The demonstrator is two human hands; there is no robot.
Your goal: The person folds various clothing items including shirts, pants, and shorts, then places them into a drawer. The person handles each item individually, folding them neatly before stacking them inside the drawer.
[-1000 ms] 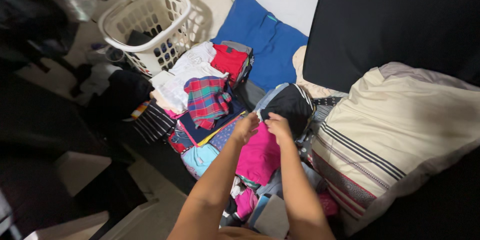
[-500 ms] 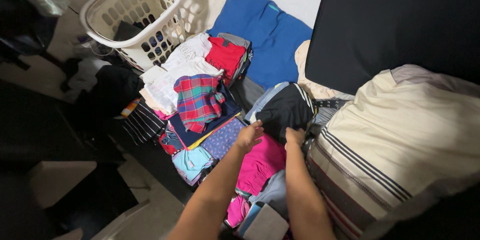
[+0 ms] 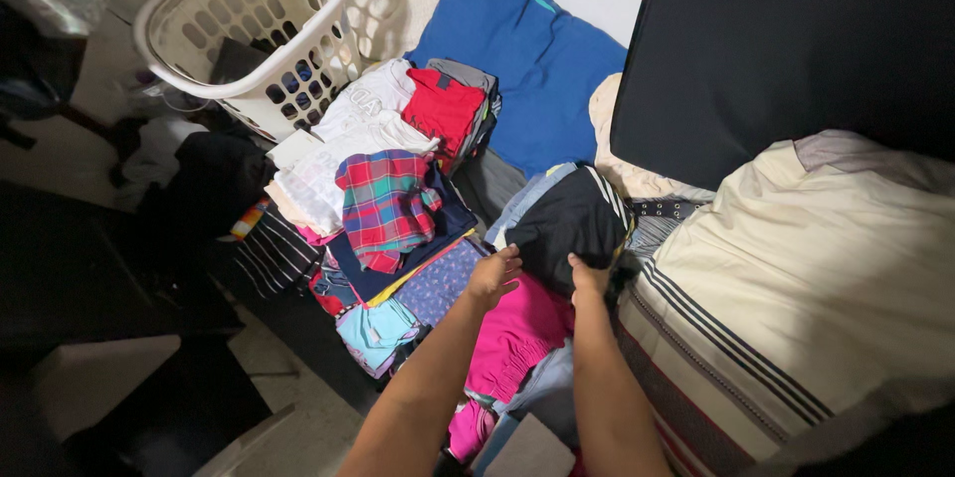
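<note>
Taking the white laundry basket [image 3: 239, 29] as landmark: it stands at far left, tilted, with only a few dark items visible through its slots, so most of its load appears to be out already. Just right of and below the basket lie stacked garments: white shirts [image 3: 348, 134], a red top [image 3: 443, 104] and a plaid piece [image 3: 383, 203] on a dark blue one. These look folded and done.

Further right of the basket, the left hand [image 3: 492, 276] rests with fingers curled on the edge of a black garment [image 3: 572, 218] (white stripes along one side). The right hand [image 3: 589, 278] presses the same garment's lower edge; whether its fingers are closed on the cloth cannot be told. A pink garment [image 3: 517, 333] lies beneath both forearms, loosely heaped, seemingly unsorted.

Farthest from the basket sits a cream striped pillow [image 3: 796, 278].
</note>
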